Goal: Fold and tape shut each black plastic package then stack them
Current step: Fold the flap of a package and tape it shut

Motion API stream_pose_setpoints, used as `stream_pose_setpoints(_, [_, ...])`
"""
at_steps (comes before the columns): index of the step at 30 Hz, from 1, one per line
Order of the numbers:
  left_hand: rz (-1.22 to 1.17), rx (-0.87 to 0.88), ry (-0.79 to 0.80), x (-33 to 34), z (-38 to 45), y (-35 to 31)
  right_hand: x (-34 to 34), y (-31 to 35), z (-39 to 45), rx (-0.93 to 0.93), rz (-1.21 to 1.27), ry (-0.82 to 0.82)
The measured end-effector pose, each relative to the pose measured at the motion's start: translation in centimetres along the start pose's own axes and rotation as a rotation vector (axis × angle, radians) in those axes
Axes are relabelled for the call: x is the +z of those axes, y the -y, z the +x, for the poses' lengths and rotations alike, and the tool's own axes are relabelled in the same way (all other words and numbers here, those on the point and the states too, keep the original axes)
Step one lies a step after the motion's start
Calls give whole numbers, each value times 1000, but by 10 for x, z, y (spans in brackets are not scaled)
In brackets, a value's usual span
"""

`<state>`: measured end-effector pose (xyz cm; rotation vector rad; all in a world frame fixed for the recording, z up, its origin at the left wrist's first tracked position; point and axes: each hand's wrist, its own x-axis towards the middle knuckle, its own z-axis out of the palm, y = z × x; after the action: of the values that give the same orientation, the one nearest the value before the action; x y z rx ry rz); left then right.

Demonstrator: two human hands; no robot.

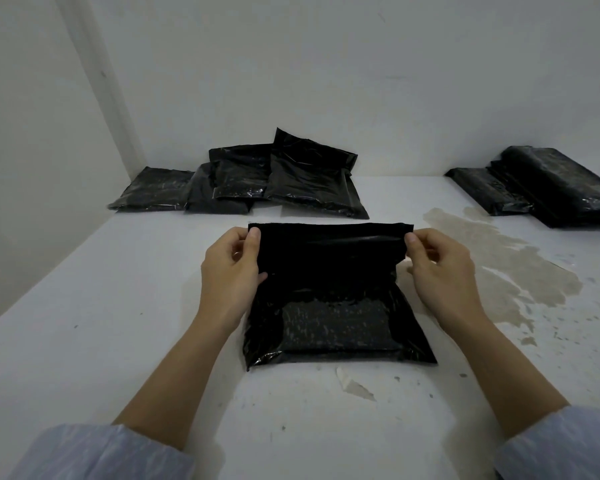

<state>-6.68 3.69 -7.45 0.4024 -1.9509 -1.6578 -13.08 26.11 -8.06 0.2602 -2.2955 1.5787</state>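
The black package (336,327) lies flat on the table (84,341) between my hands, its open flap standing up at the far end. My left hand (229,271) and right hand (440,271) each pinch one flap corner.

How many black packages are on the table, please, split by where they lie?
Package in the hands, held by left hand and right hand: 1
Far left pile: about 4
Far right stack: at least 2
Total: about 7
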Motion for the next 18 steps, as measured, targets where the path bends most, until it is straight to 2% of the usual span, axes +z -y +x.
stream_pose_setpoints(2, [-30, -6, 13, -1, 0, 1, -1, 3, 2, 23, 64, -15])
stream_pose_setpoints(5, [-59, -34, 26, -2, 1, 2, 0, 4, 1, 201, 288, 54])
stream_pose_setpoints(7, [-73, -52, 29, -1, 1, 3, 1, 4, 0, 267, 334, 83])
stream_pose_setpoints(12, [-107, -70, 35, -3, 2, 5, -3, 6, -1, 266, 366, 117])
stream_pose_setpoints(18, [-161, -98, 93, -8, 3, 3, -9, 8, -3, 263, 470, 245])
